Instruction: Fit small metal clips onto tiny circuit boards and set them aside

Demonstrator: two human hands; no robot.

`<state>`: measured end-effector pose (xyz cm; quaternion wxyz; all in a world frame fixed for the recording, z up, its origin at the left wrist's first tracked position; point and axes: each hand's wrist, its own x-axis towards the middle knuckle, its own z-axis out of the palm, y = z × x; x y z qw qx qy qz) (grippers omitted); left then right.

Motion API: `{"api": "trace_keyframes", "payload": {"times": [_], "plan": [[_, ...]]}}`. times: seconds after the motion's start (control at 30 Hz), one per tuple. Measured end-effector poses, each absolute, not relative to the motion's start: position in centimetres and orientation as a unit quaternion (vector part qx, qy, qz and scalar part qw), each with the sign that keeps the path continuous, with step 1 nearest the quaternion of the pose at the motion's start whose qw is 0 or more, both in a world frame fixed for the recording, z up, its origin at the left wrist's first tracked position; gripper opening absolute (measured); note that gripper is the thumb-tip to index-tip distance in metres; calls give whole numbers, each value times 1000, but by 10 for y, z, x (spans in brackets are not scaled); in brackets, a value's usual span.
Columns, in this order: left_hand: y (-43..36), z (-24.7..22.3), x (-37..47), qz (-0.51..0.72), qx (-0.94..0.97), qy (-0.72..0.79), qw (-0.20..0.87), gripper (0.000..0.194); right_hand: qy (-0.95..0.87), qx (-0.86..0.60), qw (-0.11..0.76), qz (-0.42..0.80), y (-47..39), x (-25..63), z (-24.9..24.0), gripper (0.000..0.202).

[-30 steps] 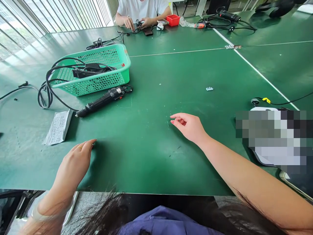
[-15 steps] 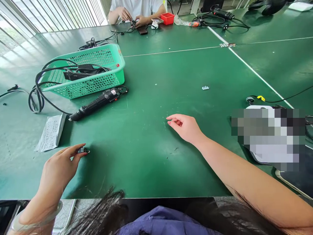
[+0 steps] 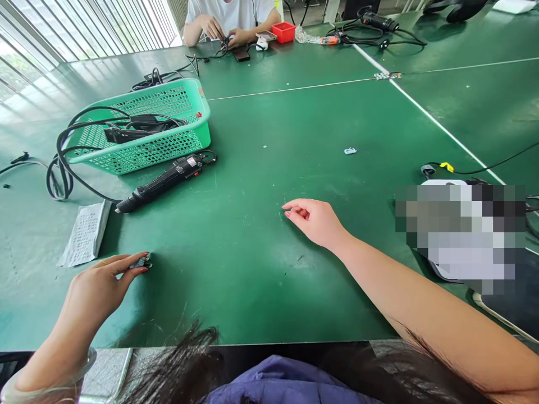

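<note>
Between the thumb and fingers of my left hand [image 3: 99, 286] is a small metal part [image 3: 143, 262], held just above the green table [image 3: 236, 269] at the lower left. My fingers cover some of it. My right hand [image 3: 314, 221] hovers over the middle of the table, its fingers curled and the index fingertip a little apart from the thumb; nothing shows in it. A folded paper packet with writing [image 3: 85, 234] lies behind my left hand. Beyond the packet is a black electric screwdriver [image 3: 166, 182]. A small pale piece [image 3: 350, 151] lies farther back, beyond my right hand.
A green basket [image 3: 155, 152] with black cabled tools stands at the left, cables looping over its side. A blurred-out object [image 3: 458, 235] sits at the right. Across the table, a person's hands [image 3: 227, 35] handle something dark near a red tray [image 3: 283, 32]. More cables lie at the back.
My left hand has moved slightly left and down with the metal part. My right hand keeps nearly the same place and pose. The view has shifted a little.
</note>
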<state>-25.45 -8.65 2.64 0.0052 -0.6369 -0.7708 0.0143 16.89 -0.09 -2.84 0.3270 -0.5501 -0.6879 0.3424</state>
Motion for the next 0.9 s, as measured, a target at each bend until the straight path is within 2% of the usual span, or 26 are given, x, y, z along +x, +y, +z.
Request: {"api": "trace_keyframes", "payload": {"times": [0.37,0.47,0.73,0.9], "plan": [[-84,32,-249,37,-639,-768,-16,31,-691,-551,315,346,0,170,-30,27],[-84,31,-247,24,-642,-766,-4,27,-693,-553,311,343,0,169,-29,26],[-90,28,-247,-2,-644,-765,8,31,-705,-551,298,332,0,170,-28,24],[-93,30,-255,-1,-632,-774,-44,39,-709,-553,291,328,1,171,-28,24]]}}
